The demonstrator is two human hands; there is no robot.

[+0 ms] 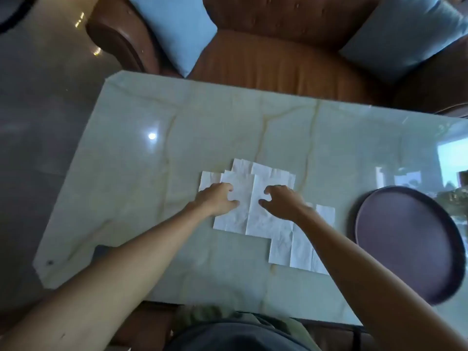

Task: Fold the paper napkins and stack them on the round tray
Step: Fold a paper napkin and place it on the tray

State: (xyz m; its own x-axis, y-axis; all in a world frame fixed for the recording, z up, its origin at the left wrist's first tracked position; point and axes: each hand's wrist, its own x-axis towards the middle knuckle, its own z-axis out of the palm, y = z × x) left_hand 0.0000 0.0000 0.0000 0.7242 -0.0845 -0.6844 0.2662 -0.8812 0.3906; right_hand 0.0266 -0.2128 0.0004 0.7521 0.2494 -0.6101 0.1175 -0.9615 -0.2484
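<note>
- Napkins (255,219): white, unfolded or half-folded, spread flat in an overlapping cluster at mid-table, creases showing.
- Upper sheets fanned out toward the sofa; lower ones stepping down toward the near edge, partly under the right forearm.
- Left hand (215,200): palm down on the left side of the cluster, fingers curled, thumb and fingertips pressed to the paper; pinching a sheet or only pressing it, cannot tell.
- Right hand (282,202): palm down on the middle of the cluster, fingers bent into a loose claw, thumb spread apart from them, tips touching paper; gripping anything or not, cannot tell.
- Hands close together, a narrow strip of napkin bare between them.
- Both forearms bare, reaching in from the near edge.
- Tray (405,244): round, dark purple-brown with a raised rim, lying flat at the right end of the table, just beside the napkins but not touching them; no napkin on it.
- Table (157,173): pale green marble look with tan veins, glossy, reflecting a ceiling light at left and a window at right.
- Sofa (278,59): brown leather, beyond the far edge of the table.
- Cushions: two, light blue, one (177,29) leaning at the left end of the sofa, one (405,34) at the right.
- Floor (38,97): grey and shiny, left of the table.
</note>
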